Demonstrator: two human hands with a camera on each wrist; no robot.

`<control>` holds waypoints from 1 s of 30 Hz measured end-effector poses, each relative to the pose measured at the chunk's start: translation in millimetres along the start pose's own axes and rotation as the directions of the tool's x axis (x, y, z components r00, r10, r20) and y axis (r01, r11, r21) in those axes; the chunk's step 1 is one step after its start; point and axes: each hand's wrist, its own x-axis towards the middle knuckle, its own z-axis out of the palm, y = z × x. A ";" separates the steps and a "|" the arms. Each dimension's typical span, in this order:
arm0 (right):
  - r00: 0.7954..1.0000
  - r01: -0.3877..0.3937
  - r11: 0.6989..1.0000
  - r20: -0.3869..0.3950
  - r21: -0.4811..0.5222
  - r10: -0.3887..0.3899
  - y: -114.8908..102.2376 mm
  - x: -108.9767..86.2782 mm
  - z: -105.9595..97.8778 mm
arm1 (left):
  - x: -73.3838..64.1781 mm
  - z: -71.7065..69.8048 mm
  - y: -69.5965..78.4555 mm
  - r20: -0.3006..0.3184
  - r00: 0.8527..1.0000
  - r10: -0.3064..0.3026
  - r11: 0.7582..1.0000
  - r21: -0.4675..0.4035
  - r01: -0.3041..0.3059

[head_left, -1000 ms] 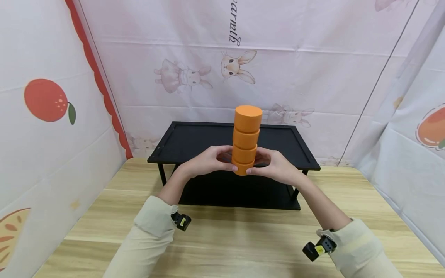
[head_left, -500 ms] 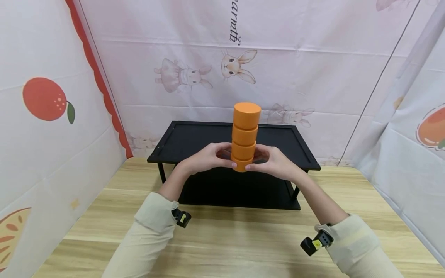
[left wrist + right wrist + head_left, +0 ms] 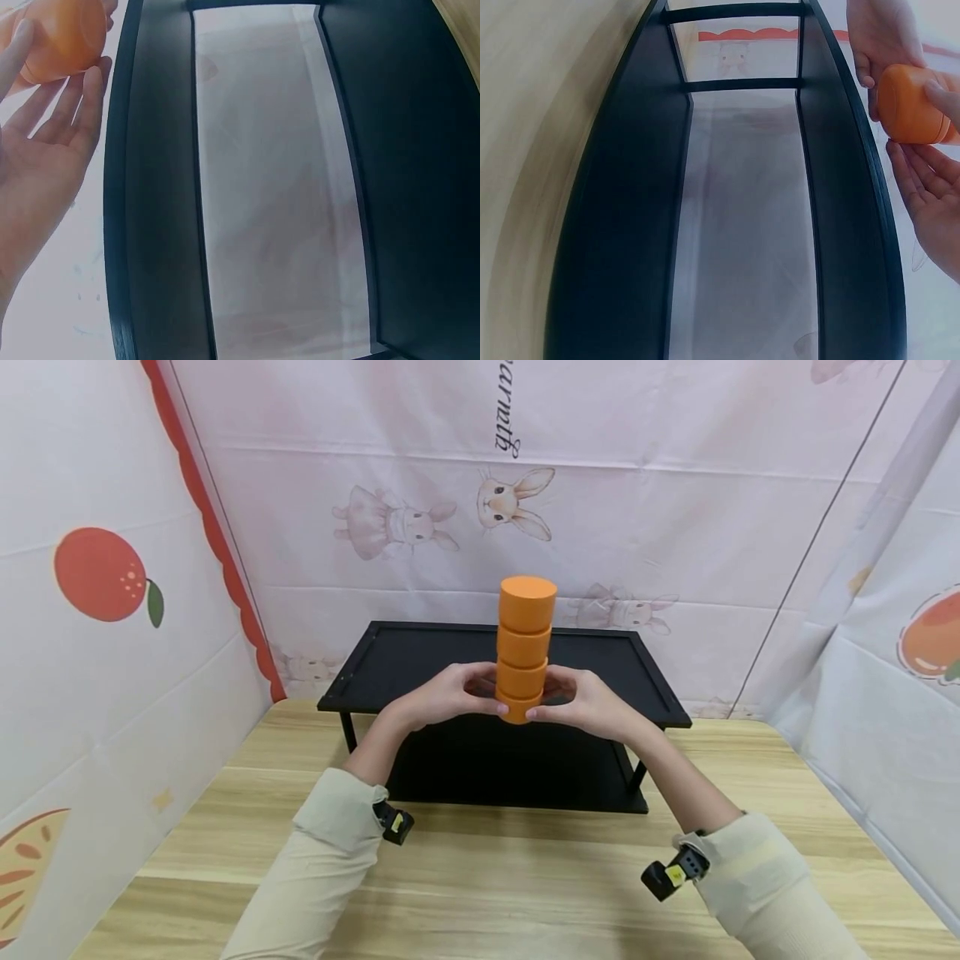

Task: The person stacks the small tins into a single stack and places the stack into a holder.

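A tall orange stack of several round cylinders [image 3: 523,647] is held up in front of me, nearly upright with a slight tilt, its flat top facing up. My left hand [image 3: 452,695] grips its lower part from the left, thumb on the lowest cylinder. From the other side my right hand [image 3: 588,700] holds the same part, with its thumb on the near face. The far fingers are partly hidden behind the stack. In the left wrist view the bottom cylinder [image 3: 69,37] rests against the fingers; the right wrist view shows the bottom [image 3: 907,105] between both hands.
Behind and below the hands stands a black two-tier rack [image 3: 427,656], with its lower shelf [image 3: 517,768] open toward me. It stands on a wood-grain table [image 3: 510,877]. Printed cloth walls [image 3: 637,543] enclose the back and both sides.
Both hands have raised the orange stack slightly and moved it a little to the left. Their hold looks the same, and the rack has stayed in place.
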 end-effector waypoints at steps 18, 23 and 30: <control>0.999 -0.035 0.999 -0.005 0.002 0.035 7.5 6.5 -0.5 | 4.6 -0.7 -5.4 -0.021 0.999 -0.027 1.000 -0.007 0.027; 0.999 -0.048 0.999 -0.009 0.019 0.048 7.4 8.0 0.2 | 5.0 -0.5 -7.6 -0.034 0.999 -0.034 0.999 -0.015 0.033; 0.998 -0.057 0.998 -0.016 0.029 0.057 6.9 12.1 0.2 | 6.3 -1.9 -10.1 -0.049 0.998 -0.034 0.999 -0.031 0.033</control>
